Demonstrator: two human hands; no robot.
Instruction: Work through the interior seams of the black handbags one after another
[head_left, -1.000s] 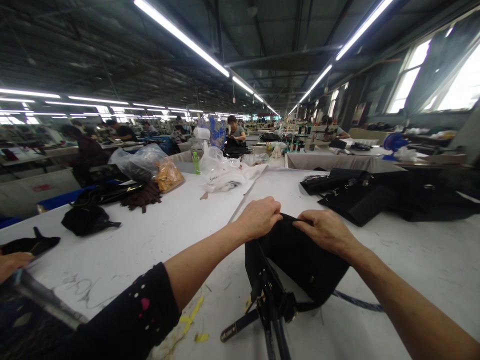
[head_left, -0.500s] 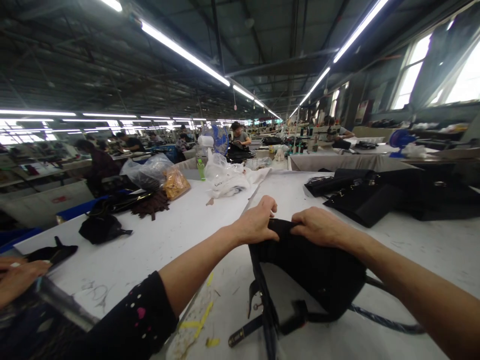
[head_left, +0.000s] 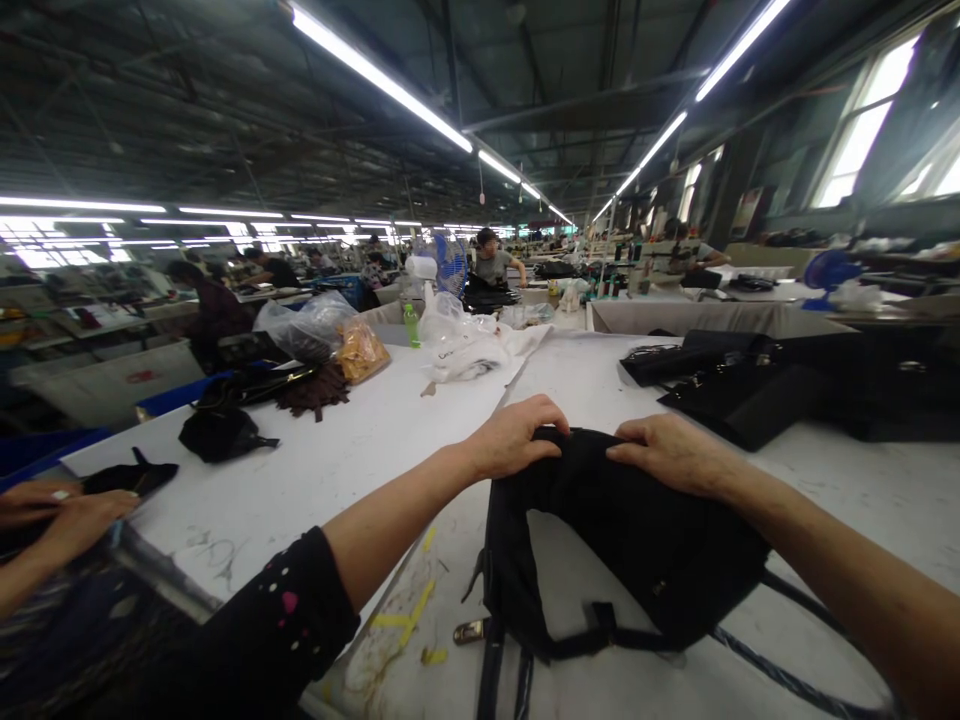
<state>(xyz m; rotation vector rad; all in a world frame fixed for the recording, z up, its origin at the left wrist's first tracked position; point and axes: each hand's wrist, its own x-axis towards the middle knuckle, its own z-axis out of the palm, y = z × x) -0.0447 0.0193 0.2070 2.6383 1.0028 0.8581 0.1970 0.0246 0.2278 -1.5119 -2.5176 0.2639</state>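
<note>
A black bag (head_left: 637, 540) with straps lies on the white tabletop in front of me, its opening partly turned toward me. My left hand (head_left: 521, 437) pinches the bag's top edge between thumb and fingers at the left. My right hand (head_left: 671, 452) grips the same edge a little farther right, thumb on the near side. Below the left hand a dark strap (head_left: 491, 665) hangs down, close to a small metal fitting (head_left: 471, 631). Another strap (head_left: 795, 670), seemingly wrapped in clear plastic, curves out at the lower right.
Black bags or pieces (head_left: 765, 385) lie at the right. Ahead are white plastic bags (head_left: 472, 350), a green bottle (head_left: 411, 325) and a yellowish packet (head_left: 362, 350). At the left, a co-worker's hands (head_left: 75, 520) work beside a black piece (head_left: 225, 435). Yellow tape (head_left: 416, 615) marks the near table edge.
Both hands have shifted slightly apart along the bag's edge. The bag has spread wider and moved right, its opening showing more. The view has turned slightly left.
</note>
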